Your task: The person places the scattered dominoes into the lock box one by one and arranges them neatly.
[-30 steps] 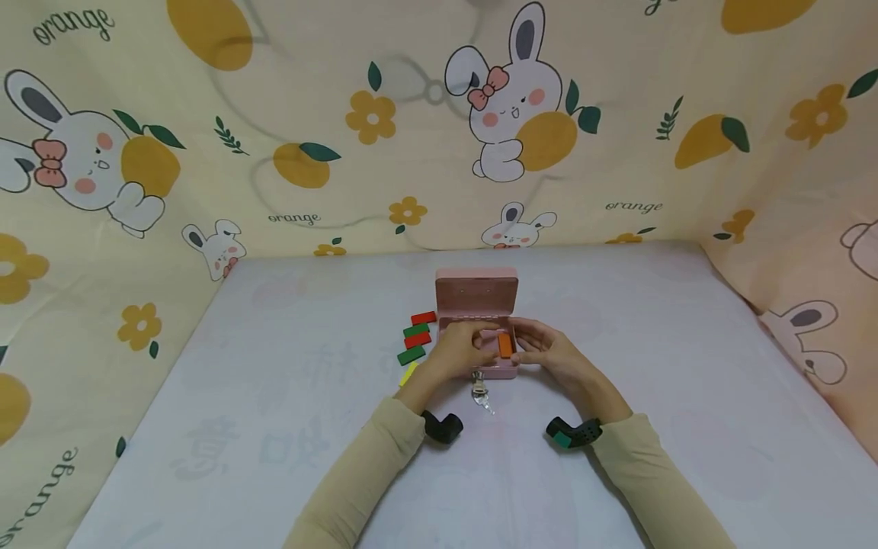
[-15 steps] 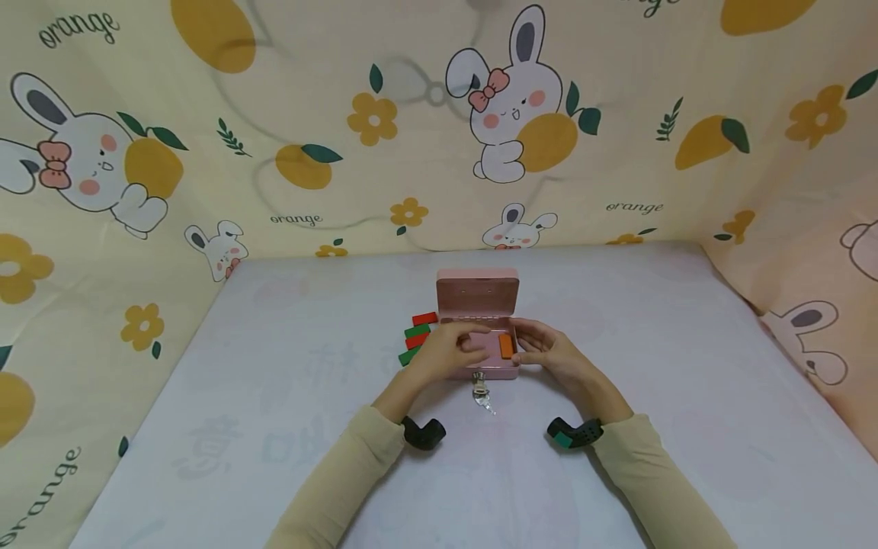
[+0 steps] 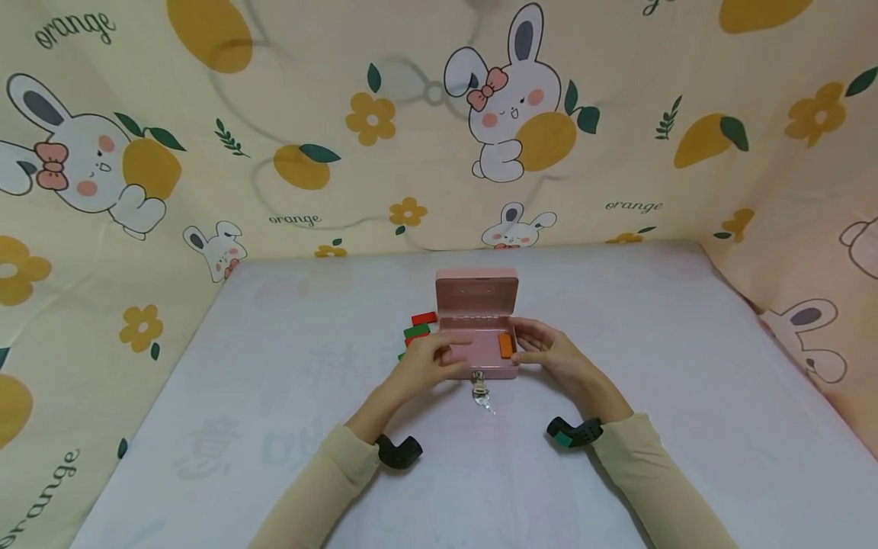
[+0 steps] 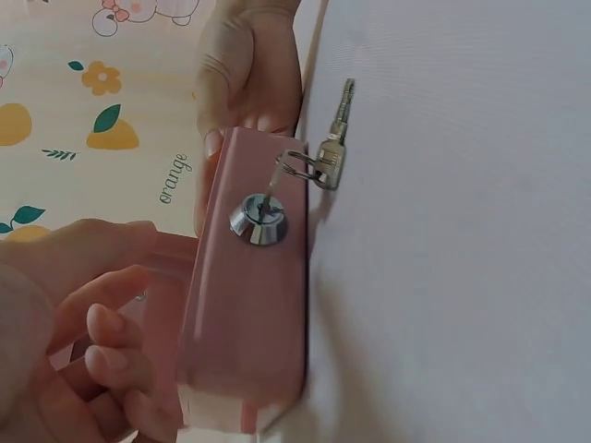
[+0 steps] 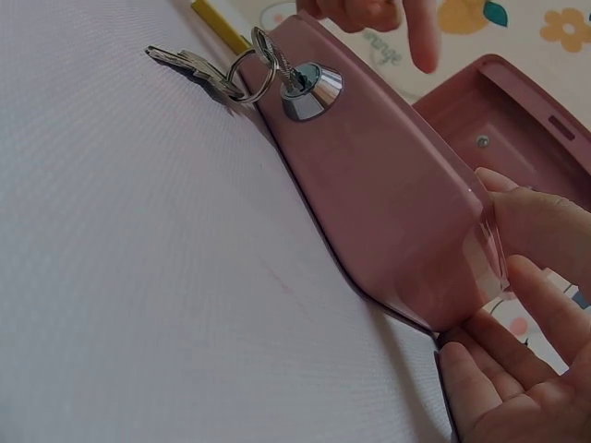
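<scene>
A pink metal cash box [image 3: 476, 373] stands with its lid [image 3: 477, 296] raised. Inside, an orange block [image 3: 505, 346] lies against the right end. In the lock [image 4: 259, 220] on its front sits one key, and another key [image 4: 332, 152] hangs from the ring. My left hand [image 3: 421, 364] hovers over the box's left end, fingers loosely bent and apart, nothing between them. At the right end my right hand [image 3: 557, 354] holds the box, thumb at the rim and fingers along the side [image 5: 531, 369].
Left of the box lie a red block [image 3: 424, 318], a green block [image 3: 416, 331] and more blocks partly behind my left hand. A yellow block [image 5: 220, 23] shows in the right wrist view. A patterned cloth [image 3: 411, 152] hangs behind the white table [image 3: 309, 320].
My left hand has drawn back leftward and toward me from the box's inside, showing more of its floor. My right hand and the box stay in place.
</scene>
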`<state>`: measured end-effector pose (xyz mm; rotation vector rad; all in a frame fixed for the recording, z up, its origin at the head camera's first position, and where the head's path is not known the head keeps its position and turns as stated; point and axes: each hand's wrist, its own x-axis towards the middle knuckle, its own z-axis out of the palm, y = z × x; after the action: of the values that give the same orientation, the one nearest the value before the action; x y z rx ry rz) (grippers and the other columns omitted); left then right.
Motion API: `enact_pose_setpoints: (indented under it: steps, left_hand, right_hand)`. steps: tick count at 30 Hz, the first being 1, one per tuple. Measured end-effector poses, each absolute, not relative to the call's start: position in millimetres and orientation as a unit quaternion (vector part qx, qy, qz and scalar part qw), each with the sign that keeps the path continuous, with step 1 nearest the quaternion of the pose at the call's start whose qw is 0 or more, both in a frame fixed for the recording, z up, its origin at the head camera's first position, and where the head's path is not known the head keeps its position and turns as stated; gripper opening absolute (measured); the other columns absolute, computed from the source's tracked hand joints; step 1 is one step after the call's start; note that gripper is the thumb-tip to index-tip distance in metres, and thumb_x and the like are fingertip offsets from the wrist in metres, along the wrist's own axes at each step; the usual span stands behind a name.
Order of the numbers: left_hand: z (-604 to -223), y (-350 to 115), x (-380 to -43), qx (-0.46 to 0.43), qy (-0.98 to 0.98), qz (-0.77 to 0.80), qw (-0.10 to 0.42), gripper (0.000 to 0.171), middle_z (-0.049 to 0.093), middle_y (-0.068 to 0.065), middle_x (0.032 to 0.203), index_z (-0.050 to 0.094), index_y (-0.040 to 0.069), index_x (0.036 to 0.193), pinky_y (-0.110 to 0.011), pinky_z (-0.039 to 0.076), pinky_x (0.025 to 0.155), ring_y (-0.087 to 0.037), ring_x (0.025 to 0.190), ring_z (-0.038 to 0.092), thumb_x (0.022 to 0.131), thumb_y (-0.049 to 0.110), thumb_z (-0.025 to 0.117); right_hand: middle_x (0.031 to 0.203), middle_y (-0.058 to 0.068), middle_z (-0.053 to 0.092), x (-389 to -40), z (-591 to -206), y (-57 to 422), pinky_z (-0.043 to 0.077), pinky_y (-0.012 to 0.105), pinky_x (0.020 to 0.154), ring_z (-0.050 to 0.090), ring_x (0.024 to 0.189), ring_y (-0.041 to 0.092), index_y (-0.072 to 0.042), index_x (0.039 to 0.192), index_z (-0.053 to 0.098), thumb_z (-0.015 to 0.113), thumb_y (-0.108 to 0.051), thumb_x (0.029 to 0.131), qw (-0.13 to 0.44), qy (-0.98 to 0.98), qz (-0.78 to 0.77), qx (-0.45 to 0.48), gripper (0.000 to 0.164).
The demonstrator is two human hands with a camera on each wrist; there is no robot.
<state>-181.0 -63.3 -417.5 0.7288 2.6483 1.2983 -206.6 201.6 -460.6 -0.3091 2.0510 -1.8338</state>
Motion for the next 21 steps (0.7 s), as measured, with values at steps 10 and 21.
enact_pose_setpoints:
  steps: [10, 21]
  left_hand:
    - [-421, -80, -172, 0.256, 0.864, 0.431, 0.051, 0.037, 0.049, -0.005, 0.071, 0.066, 0.003, 0.119, -0.014, 0.034, 0.059, -0.009, 0.066, 0.042, 0.085, 0.016, 0.073]
    - [-429, -102, -169, 0.251, 0.864, 0.434, 0.058, 0.037, 0.048, -0.002, 0.068, 0.066, 0.003, 0.120, -0.015, 0.033, 0.059, -0.004, 0.061, 0.039, 0.085, 0.013, 0.072]
  right_hand:
    - [0.158, 0.017, 0.029, -206, -461, 202, 0.030, 0.031, 0.110, 0.027, 0.148, 0.036, -0.003, 0.147, 0.034, 0.067, -0.007, 0.088, 0.186, 0.733, -0.646, -0.104, 0.068]
    - [0.158, 0.017, 0.028, -206, -459, 202, 0.030, 0.027, 0.109, 0.025, 0.148, 0.035, -0.002, 0.147, 0.033, 0.067, -0.006, 0.088, 0.187, 0.733, -0.646, -0.102, 0.069]
